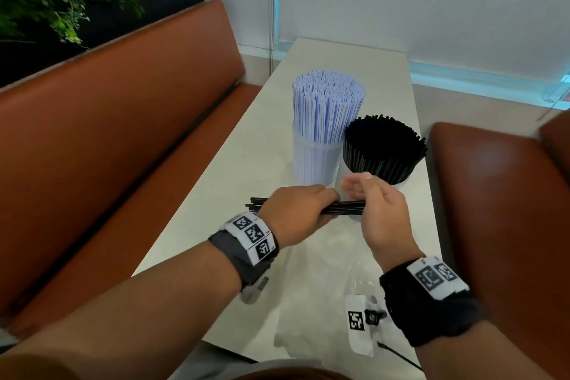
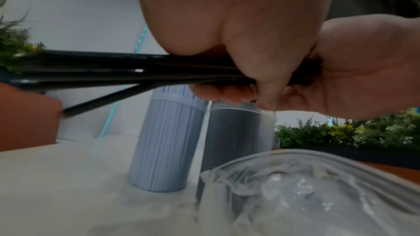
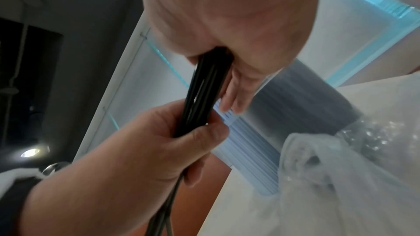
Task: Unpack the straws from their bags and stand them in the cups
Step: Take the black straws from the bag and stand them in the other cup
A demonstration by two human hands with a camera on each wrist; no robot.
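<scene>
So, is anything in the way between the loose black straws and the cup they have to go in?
Nothing separate. The left hand grips the loose black straws level, just in front of the black-straw cup, right hand at their end. That cup already looks packed, so room may be tight.

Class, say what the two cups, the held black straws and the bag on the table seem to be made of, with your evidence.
The blue-straw cup and black-straw cup: probably frosted translucent plastic; the straws show dimly through the walls. The held black straws: likely glossy plastic; light glints along them. The bag: thin clear plastic film, crinkled and shiny.
</scene>
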